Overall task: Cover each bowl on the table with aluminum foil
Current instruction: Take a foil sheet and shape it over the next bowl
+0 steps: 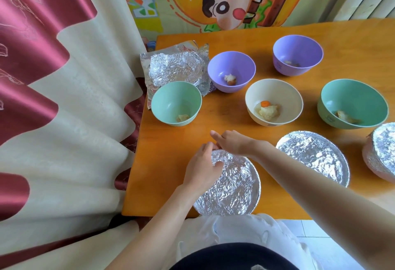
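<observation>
A foil-covered bowl (233, 186) sits at the table's near edge. My left hand (202, 168) rests on its far-left rim, fingers curled over the foil. My right hand (232, 142) presses the foil at the far rim, fingers curled on the edge. Two more foil-covered bowls stand to the right, one in the middle (316, 158) and one at the frame edge (382, 152). Uncovered bowls with food scraps: green (176, 102), purple (232, 70), purple (298, 54), cream (273, 101), green (352, 104).
Crumpled loose foil sheets (175, 66) lie at the far-left corner of the orange wooden table (224, 117). A red and cream curtain (64, 98) hangs close along the table's left side. A cartoon poster stands behind the table.
</observation>
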`<state>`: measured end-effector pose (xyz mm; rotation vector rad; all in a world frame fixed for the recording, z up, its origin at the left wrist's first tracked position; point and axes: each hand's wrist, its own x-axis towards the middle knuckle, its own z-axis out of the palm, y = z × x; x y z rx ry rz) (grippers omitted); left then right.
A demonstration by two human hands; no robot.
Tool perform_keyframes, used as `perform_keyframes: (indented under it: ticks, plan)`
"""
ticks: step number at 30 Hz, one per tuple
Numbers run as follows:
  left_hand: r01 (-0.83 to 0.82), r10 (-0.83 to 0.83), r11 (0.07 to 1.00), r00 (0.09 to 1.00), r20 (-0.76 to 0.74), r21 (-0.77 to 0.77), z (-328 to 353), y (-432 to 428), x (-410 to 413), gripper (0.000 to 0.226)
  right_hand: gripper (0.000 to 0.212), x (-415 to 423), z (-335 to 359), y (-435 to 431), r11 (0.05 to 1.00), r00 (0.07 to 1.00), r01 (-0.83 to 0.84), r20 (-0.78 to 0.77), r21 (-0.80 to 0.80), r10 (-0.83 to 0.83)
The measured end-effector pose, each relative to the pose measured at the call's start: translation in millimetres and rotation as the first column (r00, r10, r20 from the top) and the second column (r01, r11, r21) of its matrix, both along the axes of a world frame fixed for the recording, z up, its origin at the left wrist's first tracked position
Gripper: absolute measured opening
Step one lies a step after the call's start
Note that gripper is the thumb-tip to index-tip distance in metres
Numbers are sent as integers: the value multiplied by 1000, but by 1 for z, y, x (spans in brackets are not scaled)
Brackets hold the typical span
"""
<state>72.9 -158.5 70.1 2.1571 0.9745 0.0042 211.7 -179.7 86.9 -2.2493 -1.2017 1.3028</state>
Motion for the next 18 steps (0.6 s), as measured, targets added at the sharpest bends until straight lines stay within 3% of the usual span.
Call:
perform_keyframes:
  ticks: [4, 9, 15, 18]
  plan:
    - [1, -1, 1000, 1000, 0, 27, -5, -5, -2, 29, 65, 3, -1, -3, 996, 998, -70, 2, -56, 71]
    - [-53, 53, 998, 999, -8, 22, -5, 4, -4, 31, 96, 11, -3, -12, 993, 989, -78, -135, -88, 66]
    - [-38, 39, 998, 999, -35, 40, -7, -1, -8, 33, 77, 4, -14, -28, 996, 996, -55, -71, -65, 50]
    - [-87, 87, 996, 996, 9, 28, -6, 5, -7, 28, 73, 8, -12, -29, 1000, 990, -9, -140, -17, 7]
